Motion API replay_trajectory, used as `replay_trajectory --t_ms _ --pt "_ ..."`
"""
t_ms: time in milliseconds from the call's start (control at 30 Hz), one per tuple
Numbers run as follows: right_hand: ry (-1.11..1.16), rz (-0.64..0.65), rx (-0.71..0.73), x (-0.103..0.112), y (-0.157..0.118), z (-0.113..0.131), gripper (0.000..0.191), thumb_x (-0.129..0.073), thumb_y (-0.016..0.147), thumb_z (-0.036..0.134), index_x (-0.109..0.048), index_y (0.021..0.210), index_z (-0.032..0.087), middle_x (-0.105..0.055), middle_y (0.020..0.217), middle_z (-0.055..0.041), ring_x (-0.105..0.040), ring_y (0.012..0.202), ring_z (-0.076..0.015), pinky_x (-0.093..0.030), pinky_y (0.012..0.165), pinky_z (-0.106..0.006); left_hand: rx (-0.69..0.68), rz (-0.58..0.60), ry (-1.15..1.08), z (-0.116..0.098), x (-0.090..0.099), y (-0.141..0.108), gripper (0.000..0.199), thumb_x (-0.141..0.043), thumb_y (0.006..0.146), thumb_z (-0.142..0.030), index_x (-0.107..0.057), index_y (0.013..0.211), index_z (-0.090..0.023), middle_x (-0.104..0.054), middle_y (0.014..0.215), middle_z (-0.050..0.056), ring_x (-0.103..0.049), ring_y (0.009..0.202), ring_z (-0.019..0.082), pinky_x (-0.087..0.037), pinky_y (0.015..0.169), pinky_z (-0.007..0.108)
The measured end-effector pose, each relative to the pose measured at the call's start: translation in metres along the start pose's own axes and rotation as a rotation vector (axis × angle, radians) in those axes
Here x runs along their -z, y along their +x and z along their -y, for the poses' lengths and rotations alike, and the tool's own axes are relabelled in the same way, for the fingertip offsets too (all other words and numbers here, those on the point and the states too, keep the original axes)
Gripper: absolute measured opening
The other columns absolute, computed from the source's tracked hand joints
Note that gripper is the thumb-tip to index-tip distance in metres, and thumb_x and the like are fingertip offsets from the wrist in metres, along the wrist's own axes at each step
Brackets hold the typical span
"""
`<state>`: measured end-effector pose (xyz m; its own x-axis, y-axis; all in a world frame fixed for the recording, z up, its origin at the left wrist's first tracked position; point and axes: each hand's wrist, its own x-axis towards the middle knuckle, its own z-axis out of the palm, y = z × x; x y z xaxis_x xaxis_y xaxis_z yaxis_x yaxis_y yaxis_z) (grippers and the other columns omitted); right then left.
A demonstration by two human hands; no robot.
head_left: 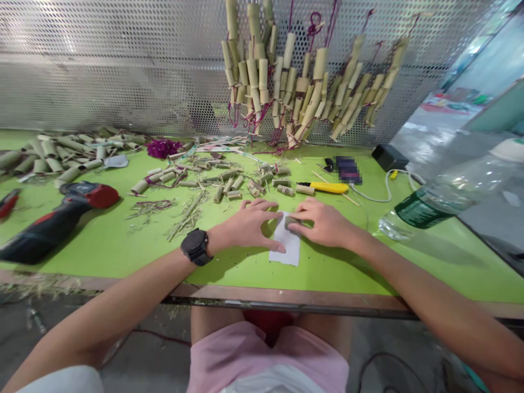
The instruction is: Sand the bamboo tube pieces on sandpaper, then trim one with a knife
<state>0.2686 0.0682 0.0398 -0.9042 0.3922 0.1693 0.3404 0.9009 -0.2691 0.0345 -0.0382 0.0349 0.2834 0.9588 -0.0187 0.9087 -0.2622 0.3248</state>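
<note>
A small white sheet of paper (pixel 289 252) lies flat on the green tabletop in front of me. My right hand (pixel 321 221) pinches a short piece of bamboo (pixel 290 220) between thumb and fingers, against the upper part of the sheet. My left hand (pixel 256 224), below a black wristwatch, rests at the sheet's left edge. Its thumb and fingers are spread, with the thumb lying on the paper and nothing in its grasp. Just beyond the hands are several cut bamboo pieces (pixel 285 190) and a yellow-handled cutter knife (pixel 329 188).
A power drill (pixel 61 218) lies at left, before a pile of bamboo tubes (pixel 53 153) and purple string (pixel 164 148). Strung bamboo bundles (pixel 301 87) hang on the perforated metal panel (pixel 123 71). A plastic bottle (pixel 434 202) and black box (pixel 388 158) stand at right.
</note>
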Motion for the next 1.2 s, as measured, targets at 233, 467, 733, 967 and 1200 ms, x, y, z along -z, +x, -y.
replay_trajectory --t_ms 233,467,733,967,1200 --pt "-0.045 0.036 0.033 0.000 0.000 0.005 0.033 -0.058 0.108 0.043 -0.085 0.112 0.023 -0.078 0.106 -0.0120 -0.066 0.105 -0.0289 -0.049 0.079 -0.039 -0.012 -0.017 0.001 0.001 -0.001 0.000 0.095 -0.079 0.075 -0.085 -0.066 0.150 -0.029 -0.051 0.166 0.015 -0.043 0.152 0.046 -0.031 0.124 0.063" --pt "-0.181 -0.024 -0.084 0.006 0.004 -0.014 0.035 -0.058 0.108 0.042 -0.085 0.110 0.021 -0.078 0.105 -0.0135 -0.065 0.109 -0.0314 -0.046 0.075 -0.038 -0.009 -0.007 -0.005 0.000 0.000 -0.001 0.096 -0.077 0.077 -0.085 -0.064 0.151 -0.027 -0.049 0.168 0.016 -0.042 0.152 0.047 -0.029 0.125 0.065" --pt "-0.007 -0.101 -0.178 0.003 0.002 -0.007 0.027 -0.074 0.098 0.046 -0.088 0.108 0.026 -0.081 0.110 -0.0074 -0.070 0.105 -0.0293 -0.052 0.082 -0.040 -0.009 -0.013 -0.003 0.000 0.000 -0.001 0.095 -0.078 0.076 -0.085 -0.066 0.150 -0.027 -0.050 0.167 0.016 -0.042 0.152 0.047 -0.030 0.125 0.066" --pt "-0.008 -0.085 -0.248 0.005 0.005 -0.004 0.027 -0.073 0.097 0.052 -0.089 0.098 0.030 -0.081 0.098 -0.0068 -0.070 0.088 -0.0261 -0.048 0.072 -0.038 -0.011 -0.015 -0.011 0.000 0.000 -0.001 0.097 -0.079 0.075 -0.085 -0.065 0.151 -0.025 -0.049 0.168 0.017 -0.041 0.153 0.048 -0.029 0.125 0.067" --pt "-0.068 -0.056 -0.183 0.007 0.004 -0.004 0.025 -0.077 0.095 0.050 -0.089 0.104 0.030 -0.080 0.103 -0.0077 -0.070 0.099 -0.0286 -0.049 0.073 -0.037 -0.022 -0.018 -0.021 0.002 -0.001 0.000 0.096 -0.077 0.076 -0.086 -0.066 0.150 -0.027 -0.050 0.167 0.017 -0.043 0.151 0.049 -0.031 0.124 0.067"
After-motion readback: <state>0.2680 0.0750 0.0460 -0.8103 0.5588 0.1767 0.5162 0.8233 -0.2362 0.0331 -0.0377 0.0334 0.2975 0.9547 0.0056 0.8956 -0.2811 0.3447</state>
